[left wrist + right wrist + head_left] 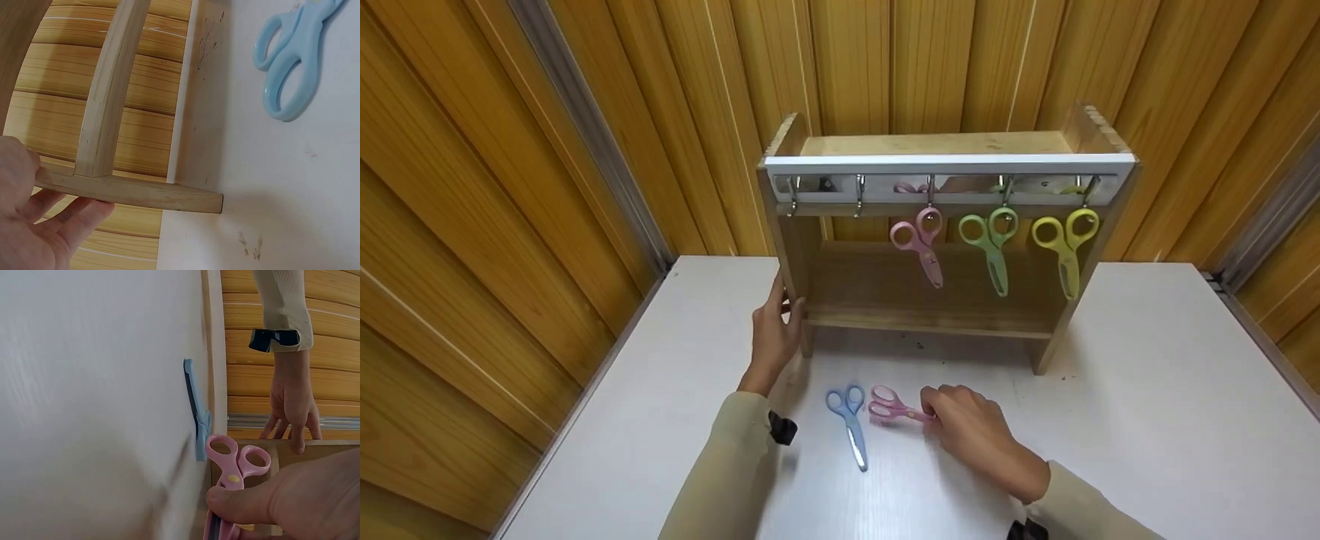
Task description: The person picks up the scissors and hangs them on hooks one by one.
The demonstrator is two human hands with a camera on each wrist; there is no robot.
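My right hand [971, 424] pinches a pair of pink scissors [889, 405] by the blade end, just above the table; in the right wrist view its thumb presses on the pink scissors [229, 472], handle loops pointing away. Blue scissors [851, 427] lie on the table to their left, blades toward me. My left hand [776, 334] grips the left side panel of a wooden rack [930, 326], and in the left wrist view its thumb and fingers are on either side of the panel [140, 193]. Pink [919, 244], green [992, 247] and yellow scissors [1067, 247] hang from the rack's hooks.
The rack's front rail [825, 196] carries several metal hooks; the two leftmost [859, 196] bear nothing. A white table [1155, 420] lies beneath, with wood-panelled walls [915, 67] behind and at both sides.
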